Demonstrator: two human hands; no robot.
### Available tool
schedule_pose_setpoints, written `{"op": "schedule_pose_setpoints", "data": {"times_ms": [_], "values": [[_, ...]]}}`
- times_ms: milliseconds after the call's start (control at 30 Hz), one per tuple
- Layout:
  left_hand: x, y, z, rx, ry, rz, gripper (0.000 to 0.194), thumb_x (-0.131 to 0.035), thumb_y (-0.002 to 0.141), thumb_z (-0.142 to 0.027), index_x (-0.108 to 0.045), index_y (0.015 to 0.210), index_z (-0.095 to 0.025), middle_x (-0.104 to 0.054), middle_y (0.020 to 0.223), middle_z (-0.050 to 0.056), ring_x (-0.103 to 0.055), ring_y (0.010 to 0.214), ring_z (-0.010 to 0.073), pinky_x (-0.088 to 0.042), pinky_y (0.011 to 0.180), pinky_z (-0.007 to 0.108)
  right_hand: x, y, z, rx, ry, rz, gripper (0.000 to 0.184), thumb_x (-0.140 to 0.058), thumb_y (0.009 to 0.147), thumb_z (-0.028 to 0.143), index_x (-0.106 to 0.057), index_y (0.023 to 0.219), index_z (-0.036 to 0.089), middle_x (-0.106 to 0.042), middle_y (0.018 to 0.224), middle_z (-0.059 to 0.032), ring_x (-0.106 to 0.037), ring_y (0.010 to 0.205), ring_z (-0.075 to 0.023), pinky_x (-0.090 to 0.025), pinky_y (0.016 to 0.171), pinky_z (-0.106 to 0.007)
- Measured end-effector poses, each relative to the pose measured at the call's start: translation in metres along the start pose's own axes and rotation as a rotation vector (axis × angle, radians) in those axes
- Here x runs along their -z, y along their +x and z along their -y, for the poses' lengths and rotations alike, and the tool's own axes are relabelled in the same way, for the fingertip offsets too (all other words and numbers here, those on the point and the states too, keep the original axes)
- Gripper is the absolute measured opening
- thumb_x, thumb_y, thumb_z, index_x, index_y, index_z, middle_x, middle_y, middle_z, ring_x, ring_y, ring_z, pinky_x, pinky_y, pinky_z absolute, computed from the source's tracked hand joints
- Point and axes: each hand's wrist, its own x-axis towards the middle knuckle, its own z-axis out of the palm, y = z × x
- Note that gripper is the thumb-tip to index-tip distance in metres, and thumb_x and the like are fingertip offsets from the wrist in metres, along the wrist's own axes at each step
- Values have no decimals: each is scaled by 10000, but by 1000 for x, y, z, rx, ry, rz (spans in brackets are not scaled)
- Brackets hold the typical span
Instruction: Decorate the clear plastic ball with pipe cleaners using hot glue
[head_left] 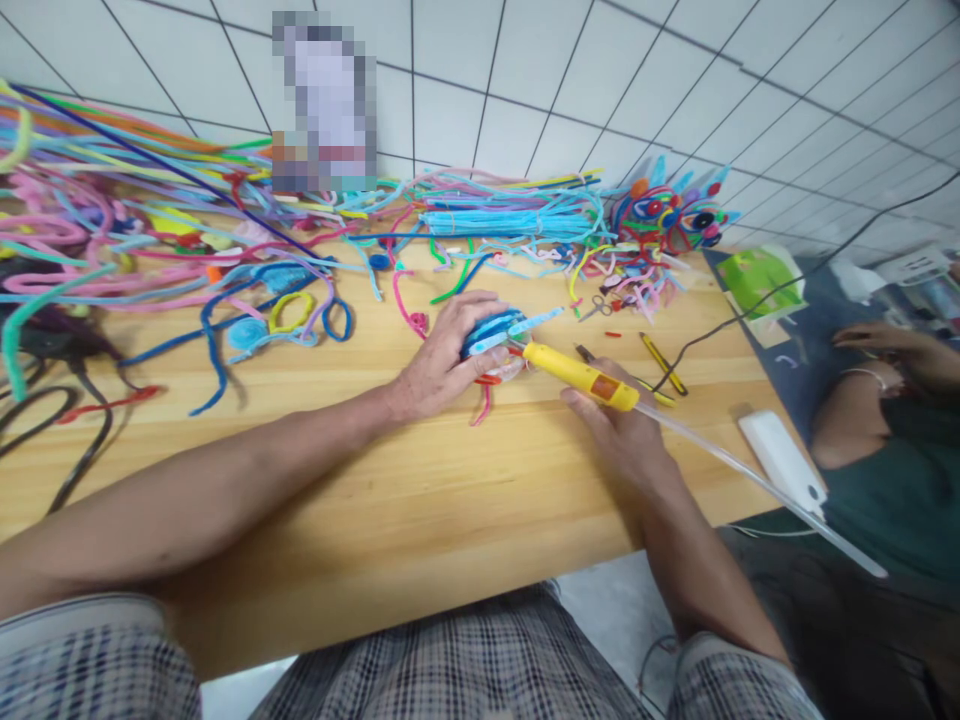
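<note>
My left hand (455,345) is closed around a small craft piece of blue and light-blue pipe cleaners (491,330), with red and pink bits at its lower side. In my right hand (619,415) is a yellow hot glue gun (577,375), whose tip points left and meets or nearly meets the craft piece. A clear glue stick (757,480) runs out of the gun's back end, down to the right. The fingers of my right hand are partly hidden behind the gun.
Bundled light-blue pipe cleaners (510,222) and loose ones line the wall. Two colourful finished figures (667,215) stand at the back right. Scissors (596,308), a yellow cutter (663,364) and a white box-like device (780,460) lie rightward. A dark cord crosses the right side, near another person's arm (892,345).
</note>
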Motion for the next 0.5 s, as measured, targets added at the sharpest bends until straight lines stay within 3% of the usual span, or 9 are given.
{"op": "schedule_pose_setpoints", "data": {"times_ms": [300,500], "values": [[1,1,-1,14,-10,9,502,-573,1128,-552,-548,1537,-263,-585,1564,156,-541,1523,309,-448,1293,570,4,-2,-6,-46,52,-26,164,-739,986,399,-644,927,279,-671,859,0,-637,791,-214,-524,749,-369],[0,-1,1,22,-6,-5,495,-582,1125,-544,-542,1543,-281,-594,1556,146,-545,1517,317,-459,1288,609,35,-5,-27,-145,255,-273,258,-790,939,523,-757,939,266,-741,890,-17,-663,773,-205,-551,728,-359]]}}
